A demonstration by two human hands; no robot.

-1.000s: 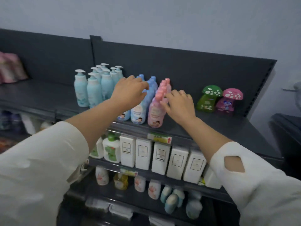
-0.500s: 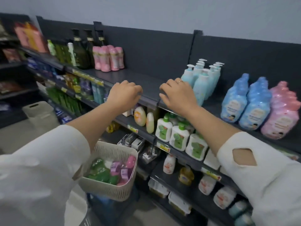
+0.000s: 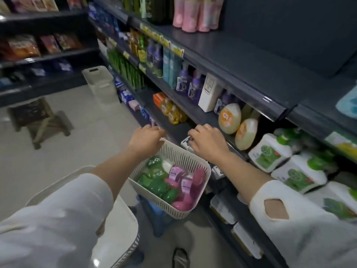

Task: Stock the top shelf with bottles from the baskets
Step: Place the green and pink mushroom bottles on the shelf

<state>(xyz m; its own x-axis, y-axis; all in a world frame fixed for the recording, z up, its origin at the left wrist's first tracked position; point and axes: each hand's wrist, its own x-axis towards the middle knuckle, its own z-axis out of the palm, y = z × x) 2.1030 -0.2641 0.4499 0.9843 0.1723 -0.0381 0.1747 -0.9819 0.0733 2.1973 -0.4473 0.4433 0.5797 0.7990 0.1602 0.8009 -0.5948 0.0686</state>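
Two hands were loosely curled and, as far as could be seen, empty. The left hand (image 3: 146,138) hovered at the far corner of the basket (image 3: 190,161); whether it touched the rim could not be told. The right hand (image 3: 208,142) sat just past that rim, over a lower shelf (image 3: 177,128). Below both hands and back toward the person, between the forearms, green bottles (image 3: 154,183) and pink bottles (image 3: 183,200) lay tumbled on their sides, green nearer the left hand and pink nearer the right. The top shelf (image 3: 241,60) stood above and beyond the right hand, so any reach probably had to drop back first.
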